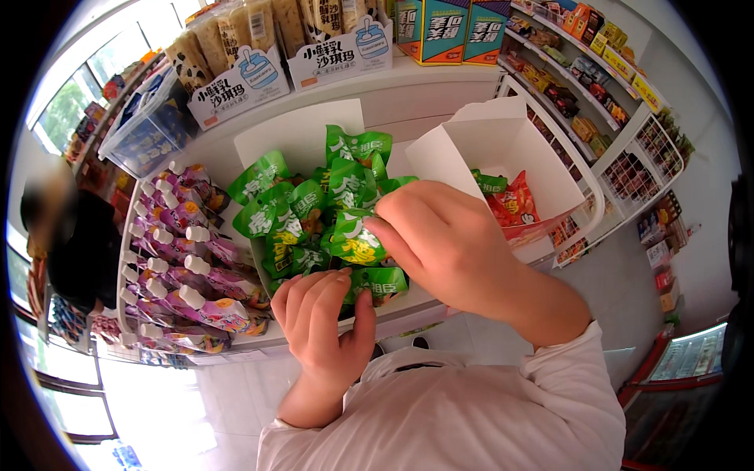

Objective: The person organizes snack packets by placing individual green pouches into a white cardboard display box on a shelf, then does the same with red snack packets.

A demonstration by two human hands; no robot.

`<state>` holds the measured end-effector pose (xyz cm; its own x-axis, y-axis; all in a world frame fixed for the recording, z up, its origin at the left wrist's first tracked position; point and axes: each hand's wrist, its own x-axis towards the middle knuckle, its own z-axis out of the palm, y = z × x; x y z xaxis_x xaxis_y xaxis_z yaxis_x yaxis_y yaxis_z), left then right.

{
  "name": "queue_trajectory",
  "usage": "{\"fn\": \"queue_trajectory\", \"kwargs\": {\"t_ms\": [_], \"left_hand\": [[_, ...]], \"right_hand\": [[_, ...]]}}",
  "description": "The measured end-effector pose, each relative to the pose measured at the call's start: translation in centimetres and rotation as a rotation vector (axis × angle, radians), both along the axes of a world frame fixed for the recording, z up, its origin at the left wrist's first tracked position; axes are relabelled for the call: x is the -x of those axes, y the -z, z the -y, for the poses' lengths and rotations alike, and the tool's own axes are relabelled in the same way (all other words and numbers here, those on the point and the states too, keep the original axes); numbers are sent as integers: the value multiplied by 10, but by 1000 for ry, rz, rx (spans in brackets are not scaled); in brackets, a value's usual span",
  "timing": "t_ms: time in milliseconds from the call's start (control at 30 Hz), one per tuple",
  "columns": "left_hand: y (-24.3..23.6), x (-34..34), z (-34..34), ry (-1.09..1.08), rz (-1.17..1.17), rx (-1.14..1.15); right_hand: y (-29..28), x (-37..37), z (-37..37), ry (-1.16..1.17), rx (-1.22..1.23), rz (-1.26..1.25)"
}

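Observation:
My right hand (440, 243) comes in from the right, its thumb and bent fingers pinching the edge of a green snack packet (355, 239) with white and yellow print. My left hand (320, 326) is at the front of the open white carton (298, 129), fingers curled. Between its thumb and index fingertip lies the left end of another green snack packet (382, 281). Several more green packets (267, 208) are heaped in the carton around both hands. The carton's front wall is mostly hidden by packets and my left hand.
Left of the carton stand several purple spouted pouches (177, 243) with white caps. A white box (518, 141) on the right holds a red packet (516, 200) and a green one. Behind are boxed snack bars (236, 86) and a clear bin (149, 125). A person (75, 235) stands far left.

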<state>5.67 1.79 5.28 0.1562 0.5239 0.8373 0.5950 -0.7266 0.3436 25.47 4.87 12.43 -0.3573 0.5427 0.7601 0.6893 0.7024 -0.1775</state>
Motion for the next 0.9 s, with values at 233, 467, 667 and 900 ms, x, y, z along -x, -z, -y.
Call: {"fn": "queue_trajectory", "kwargs": {"t_ms": [233,467,667,900], "left_hand": [[4,4,2,-46,-63,-14],[-4,15,-1,17,58,51],[-28,16,-18,210,28,81],[6,42,-2,-20,132,-139]], "right_hand": [[7,4,-6,-55,148,23],[0,-12,-6,-130,173,-170],[0,-12,-12,-346,46,-270],[-3,-17,-14,-30,-125,-417]]}}
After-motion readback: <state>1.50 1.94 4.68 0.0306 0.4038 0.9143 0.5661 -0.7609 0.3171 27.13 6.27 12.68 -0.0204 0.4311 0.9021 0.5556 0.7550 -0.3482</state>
